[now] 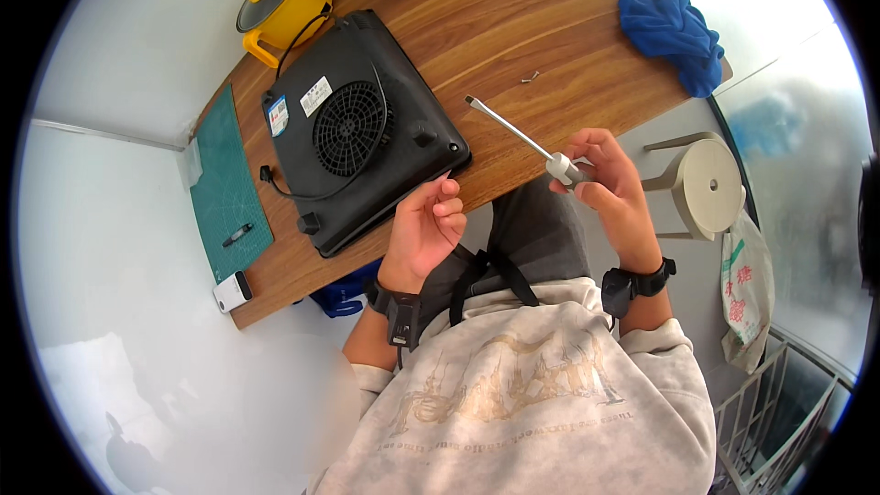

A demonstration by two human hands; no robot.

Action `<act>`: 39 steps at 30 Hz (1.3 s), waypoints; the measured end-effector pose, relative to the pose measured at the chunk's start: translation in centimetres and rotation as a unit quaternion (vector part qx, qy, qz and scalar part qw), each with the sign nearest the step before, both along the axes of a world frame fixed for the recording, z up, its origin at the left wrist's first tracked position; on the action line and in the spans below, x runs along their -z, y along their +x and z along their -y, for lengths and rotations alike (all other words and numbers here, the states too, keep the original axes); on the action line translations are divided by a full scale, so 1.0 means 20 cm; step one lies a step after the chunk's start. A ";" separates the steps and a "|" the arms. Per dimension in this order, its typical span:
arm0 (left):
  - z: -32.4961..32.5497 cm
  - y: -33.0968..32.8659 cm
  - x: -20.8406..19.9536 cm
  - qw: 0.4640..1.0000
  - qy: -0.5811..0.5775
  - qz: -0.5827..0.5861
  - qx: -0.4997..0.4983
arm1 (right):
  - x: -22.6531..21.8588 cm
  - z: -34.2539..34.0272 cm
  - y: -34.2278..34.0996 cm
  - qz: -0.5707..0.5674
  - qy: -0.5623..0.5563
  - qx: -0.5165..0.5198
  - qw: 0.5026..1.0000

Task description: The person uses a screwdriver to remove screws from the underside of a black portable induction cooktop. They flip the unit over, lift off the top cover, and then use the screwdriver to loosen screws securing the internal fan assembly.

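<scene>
On your left, white walls are rising beside the wood-grained worktop [541,37]. To your right, a pale round stool [704,206] is standing near its edge on light grey floor [680,298]. Beyond, a frosted panel [797,137] is shimmering, bright light is glaring above, and a barred rack [811,352] is standing nearer you.

A crumpled blue cloth [674,35] lies at the table's [550,9] edge, near a beige stool [711,197]

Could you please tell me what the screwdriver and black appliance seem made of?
Screwdriver: bright, reflective shaft, probably polished metal; opaque white-and-grey handle, likely plastic. Black appliance: satin casing with soft sheen and rounded corners, probably plastic.
</scene>
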State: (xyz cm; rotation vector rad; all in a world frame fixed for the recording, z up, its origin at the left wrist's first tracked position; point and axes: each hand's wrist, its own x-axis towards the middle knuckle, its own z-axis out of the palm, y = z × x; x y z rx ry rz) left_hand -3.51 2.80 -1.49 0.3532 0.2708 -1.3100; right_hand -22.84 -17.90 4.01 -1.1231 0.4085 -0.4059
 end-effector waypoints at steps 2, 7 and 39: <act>-0.01 0.00 0.01 1.000 -0.008 -0.004 -0.002 | -0.01 0.01 0.02 -0.007 0.020 -0.037 0.999; -0.02 0.01 0.02 1.000 0.026 -0.001 -0.007 | -0.02 -0.05 0.15 -0.033 -0.061 -0.059 0.996; -0.02 0.00 0.04 1.000 -0.002 0.022 0.005 | 0.16 -0.10 0.52 0.076 -0.691 0.019 0.719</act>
